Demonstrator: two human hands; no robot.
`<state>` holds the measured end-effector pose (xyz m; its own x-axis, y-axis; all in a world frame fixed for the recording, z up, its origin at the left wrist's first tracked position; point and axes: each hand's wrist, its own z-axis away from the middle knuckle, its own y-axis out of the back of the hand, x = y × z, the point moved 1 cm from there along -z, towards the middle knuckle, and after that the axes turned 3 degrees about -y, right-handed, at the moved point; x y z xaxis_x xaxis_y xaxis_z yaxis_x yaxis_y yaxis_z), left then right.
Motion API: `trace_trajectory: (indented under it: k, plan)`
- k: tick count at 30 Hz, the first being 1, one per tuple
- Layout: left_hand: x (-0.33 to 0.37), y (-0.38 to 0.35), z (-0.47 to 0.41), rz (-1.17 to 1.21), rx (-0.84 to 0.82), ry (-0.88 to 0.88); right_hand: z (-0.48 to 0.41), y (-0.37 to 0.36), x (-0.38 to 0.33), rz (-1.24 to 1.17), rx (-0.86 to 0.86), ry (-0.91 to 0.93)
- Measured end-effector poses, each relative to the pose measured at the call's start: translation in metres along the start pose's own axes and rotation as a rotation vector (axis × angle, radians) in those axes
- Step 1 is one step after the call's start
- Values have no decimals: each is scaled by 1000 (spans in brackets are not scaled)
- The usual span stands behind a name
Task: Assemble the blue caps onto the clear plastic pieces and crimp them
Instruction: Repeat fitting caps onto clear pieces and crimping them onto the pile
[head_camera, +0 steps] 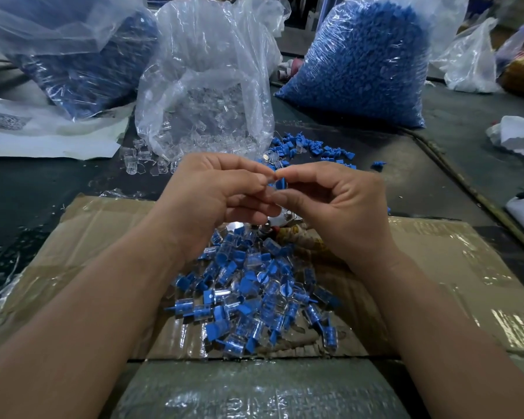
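- At far left on the dark table, a plastic bag [73, 71] holds blue and clear parts.
- Beside it, an open clear bag [206, 95] holds clear plastic pieces [200, 116], and a few have spilled at its base.
- Centre, above a taped cardboard sheet [436, 267], the left hand [212, 192] has its fingers curled and pinches a blue cap [280, 184] from the left.
- The right hand [330, 201] pinches the same cap between thumb and forefinger; I cannot tell whether a clear piece is attached.
- Below the hands, capped pieces [254, 291] are heaped on the cardboard.
- Further right, loose caps [315, 149] lie before a full bag of blue caps [366, 65].
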<state>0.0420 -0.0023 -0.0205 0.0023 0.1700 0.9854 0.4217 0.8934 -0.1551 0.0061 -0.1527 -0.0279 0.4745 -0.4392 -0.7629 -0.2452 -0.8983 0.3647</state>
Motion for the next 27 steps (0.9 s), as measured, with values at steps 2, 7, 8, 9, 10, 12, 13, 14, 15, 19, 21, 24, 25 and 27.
trace_trajectory:
  k: [2,7,8,9,10,12,13,14,15,19,21,24,25,27]
  plan:
    - [-1,0,0,-4,4,1,0,0,1,36,5,23]
    - [-2,0,0,-15,1,-2,-1,2,3,93,-7,75]
    - [-2,0,0,-17,0,-1,-1,2,3,106,-7,89]
    - [-2,0,0,-22,-2,0,-1,3,3,120,-6,100]
    - [-2,0,0,-25,-8,0,-1,3,4,133,-3,109]
    - [-2,-1,0,-35,-16,-5,-1,3,4,155,5,126]
    - [-2,-1,1,-49,-16,-11,-2,3,3,167,5,135]
    - [-2,-1,1,-62,-16,-14,-2,2,3,177,1,142]
    - [-2,-1,1,-75,-9,-17,-1,2,3,184,-5,145]
    - [-1,-2,1,-116,1,-6,-1,1,1,217,-21,176]
    - [-2,-3,1,-132,9,-9,-1,1,0,250,-27,195]
    - [-2,-3,0,-139,5,-13,-1,0,0,263,-14,202]
    - [-2,-3,0,-135,4,-13,0,0,0,264,-7,205]
    - [-2,-3,-1,-129,3,-16,0,-1,0,268,-4,207]
